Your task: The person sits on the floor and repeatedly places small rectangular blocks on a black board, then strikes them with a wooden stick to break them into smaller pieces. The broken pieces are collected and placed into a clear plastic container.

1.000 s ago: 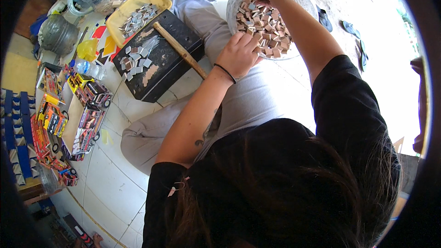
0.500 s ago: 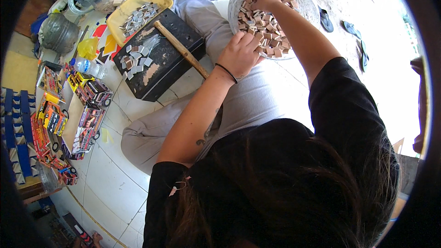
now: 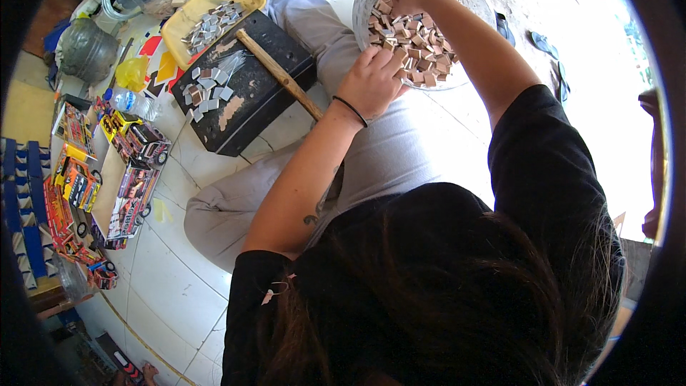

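Note:
A round clear plastic tub (image 3: 361, 8), full of small brown and pale wooden blocks (image 3: 427, 48), stands by my right leg. My left hand (image 3: 371, 86) is closed over its near rim, fingertips against the blocks. My right hand (image 3: 410, 0) reaches inside at the far left part of the heap; its fingers are mostly hidden, so what they hold does not show. Left of the tub, a wooden handle (image 3: 275, 71) lies across a black box (image 3: 261, 100), its near end passing behind my left forearm. Silver-faced small blocks (image 3: 207, 91) lie on that box.
A yellow basin (image 3: 174, 32) with silver-faced pieces sits behind the box. Toy trucks (image 3: 132, 193), a water bottle (image 3: 132, 104) and a yellow bag (image 3: 131, 73) stand at left on white tiles. Sandals (image 3: 544, 46) lie to the right. A blue slatted rack (image 3: 32, 207) is at the far left.
My right hand has shifted slightly within the blocks, and its upper arm has swung a little right. My left hand keeps its hold on the rim. The whole view has moved slightly.

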The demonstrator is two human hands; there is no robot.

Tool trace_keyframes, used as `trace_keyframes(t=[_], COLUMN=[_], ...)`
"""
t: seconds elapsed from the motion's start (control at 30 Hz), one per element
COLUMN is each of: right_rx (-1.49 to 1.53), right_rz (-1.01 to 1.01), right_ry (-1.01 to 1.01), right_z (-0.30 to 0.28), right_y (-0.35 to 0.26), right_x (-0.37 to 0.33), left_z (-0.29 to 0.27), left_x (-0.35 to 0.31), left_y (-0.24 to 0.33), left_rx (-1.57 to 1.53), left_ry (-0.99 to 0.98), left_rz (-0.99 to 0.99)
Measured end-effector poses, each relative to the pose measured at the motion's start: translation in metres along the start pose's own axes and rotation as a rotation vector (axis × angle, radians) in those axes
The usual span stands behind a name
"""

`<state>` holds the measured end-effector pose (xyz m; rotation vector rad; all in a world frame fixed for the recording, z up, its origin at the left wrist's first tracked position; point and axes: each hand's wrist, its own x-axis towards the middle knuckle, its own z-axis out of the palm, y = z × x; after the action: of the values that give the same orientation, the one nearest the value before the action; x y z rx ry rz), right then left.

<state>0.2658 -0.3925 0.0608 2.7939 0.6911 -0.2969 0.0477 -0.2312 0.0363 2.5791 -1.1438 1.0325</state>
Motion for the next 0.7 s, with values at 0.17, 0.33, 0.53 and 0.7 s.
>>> trace_keyframes(t=[0.17, 0.33, 0.53, 0.7], right_rx=[0.121, 0.753, 1.468, 2.437], right_rz=[-0.034, 0.259, 0.365, 0.269], right_ry=[0.121, 0.157, 0.327, 0.290], right_z=[0.001, -0.006, 0.005, 0.024], right_y=[-0.008, -0.005, 0.000, 0.004], right_x=[-0.012, -0.001, 0.000, 0.002], left_z=[-0.002, -0.002, -0.003, -0.006], left_x=[0.000, 0.000, 0.000, 0.001], left_y=[0.000, 0.000, 0.000, 0.001], left_rx=[-0.014, 0.001, 0.008, 0.011], left_ry=[-0.008, -0.026, -0.008, -0.032], left_rz=[-0.003, -0.003, 0.004, -0.002])
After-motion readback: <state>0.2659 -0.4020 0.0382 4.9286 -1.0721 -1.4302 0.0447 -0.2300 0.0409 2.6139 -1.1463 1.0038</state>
